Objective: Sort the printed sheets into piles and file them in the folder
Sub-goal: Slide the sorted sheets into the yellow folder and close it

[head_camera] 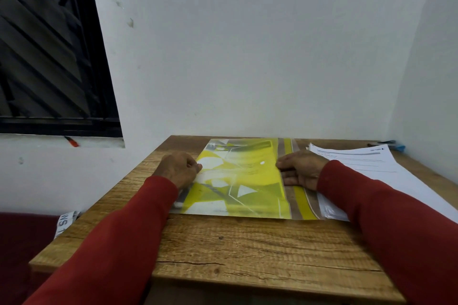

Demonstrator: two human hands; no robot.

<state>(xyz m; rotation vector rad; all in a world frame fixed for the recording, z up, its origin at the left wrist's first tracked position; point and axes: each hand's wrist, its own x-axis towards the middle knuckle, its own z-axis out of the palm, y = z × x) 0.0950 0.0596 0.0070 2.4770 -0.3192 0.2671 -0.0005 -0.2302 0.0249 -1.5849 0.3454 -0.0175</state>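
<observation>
A yellow-and-grey plastic folder [238,181] lies flat on the wooden table [247,247], its clear flap with a yellow stripe on the right side. My left hand [179,168] rests on the folder's left edge with its fingers curled; whether it grips that edge is not visible. My right hand [301,168] lies at the folder's right edge, fingertips at the yellow cover's rim and the other fingers flat on the flap. A stack of printed white sheets [359,161] lies to the right, partly under my right forearm.
White walls close off the table at the back and right. A dark window [49,44] is at the upper left, with a red-tipped pen [71,141] on its sill. A small blue object [399,146] sits at the table's far right corner. A red cushion [22,242] lies at the lower left.
</observation>
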